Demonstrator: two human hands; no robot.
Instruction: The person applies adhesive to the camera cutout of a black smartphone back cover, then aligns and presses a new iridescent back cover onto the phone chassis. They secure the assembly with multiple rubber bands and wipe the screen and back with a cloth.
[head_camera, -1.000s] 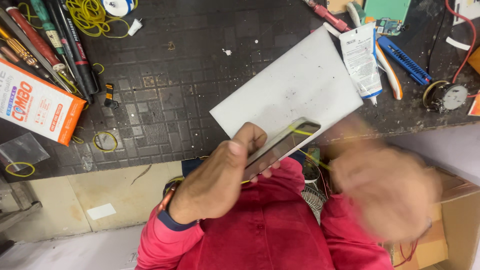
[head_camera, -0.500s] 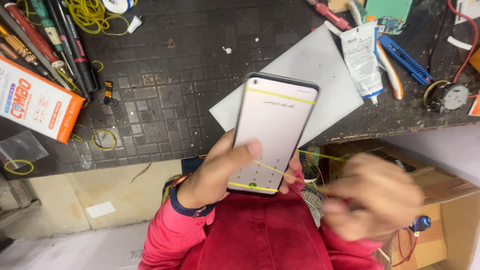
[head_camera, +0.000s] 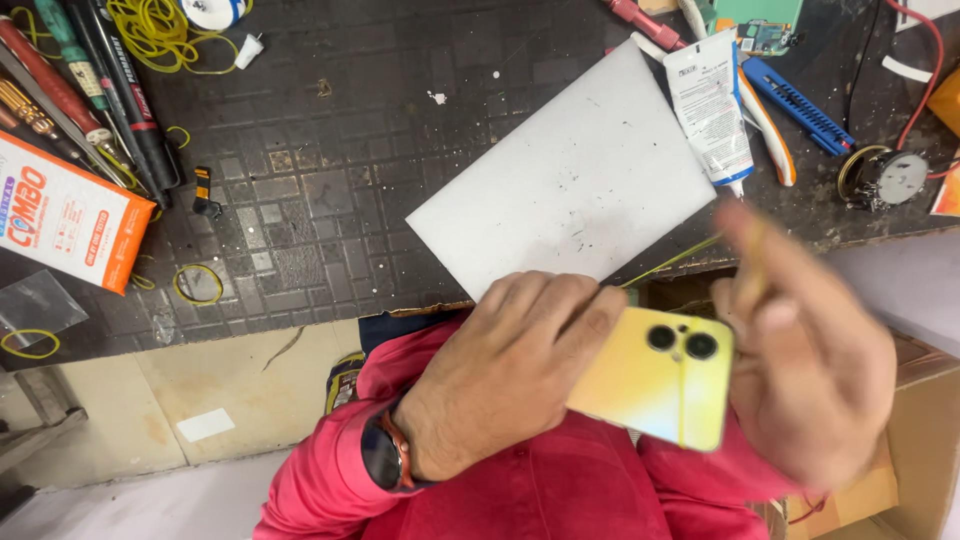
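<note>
My left hand (head_camera: 510, 375) holds a yellow phone (head_camera: 655, 380) with its back up, so I see its two round camera eyes. My fingers wrap over the phone's left end. It sits above my red shirt (head_camera: 520, 490), just below the edge of the counter (head_camera: 330, 200). My right hand (head_camera: 810, 350) is at the phone's right end. It is blurry, with fingers partly spread, and I cannot tell if it grips the phone. A thin yellow rubber band (head_camera: 675, 260) stretches up by it.

On the dark counter lies a white board (head_camera: 570, 180), near my hands. A white glue tube (head_camera: 712, 105) and a blue tool (head_camera: 798, 95) rest beside it. Far left is an orange box (head_camera: 60, 215), shut, so I cannot see inside. Pens and screwdrivers (head_camera: 90, 90) lie above it, beside a heap of yellow rubber bands (head_camera: 160, 30). A brown cardboard box (head_camera: 915, 470) stands open at my right; I cannot tell what it holds.
</note>
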